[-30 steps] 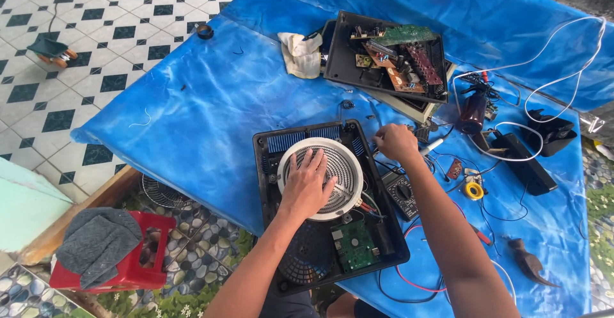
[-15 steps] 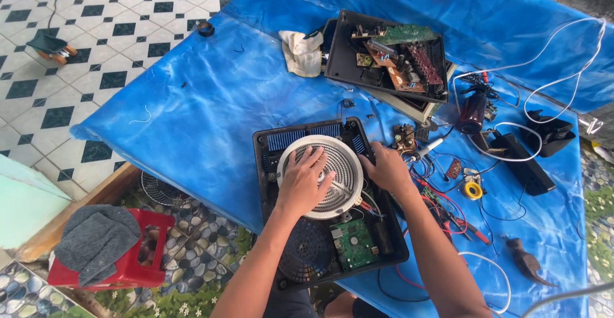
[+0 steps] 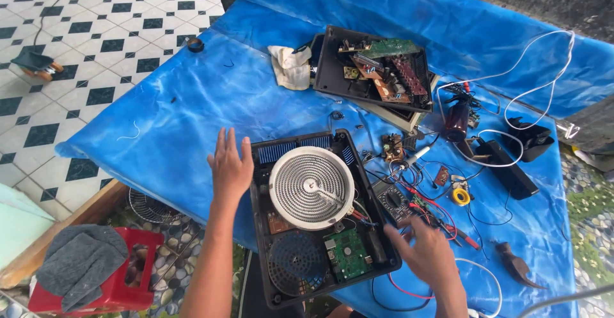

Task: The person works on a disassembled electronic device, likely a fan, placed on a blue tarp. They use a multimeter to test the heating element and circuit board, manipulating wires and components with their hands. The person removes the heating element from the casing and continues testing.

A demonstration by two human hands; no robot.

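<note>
The opened induction cooker point(image 3: 320, 219) lies in the lower middle of the frame on the blue tarp-covered bench point(image 3: 192, 100), its black base tray bare to view with the round white coil disc point(image 3: 311, 187) in the upper half, a black fan point(image 3: 296, 270) at the lower left and a green circuit board point(image 3: 347, 254) at the lower right. The likeliest trouble, as I judge it, is a snag: loose red and white wires point(image 3: 435, 219) trail off the cooker's right edge, just where the right hand point(image 3: 425, 254) hovers, and a careless pull could tear a lead or drag the small multimeter point(image 3: 393, 199) along. The left hand point(image 3: 230, 167) lies flat at the tray's left edge, fingers point(image 3: 220, 142) spread and holding nothing. The right hand's fingers are likewise apart and empty, just right of the tray's lower corner.
</note>
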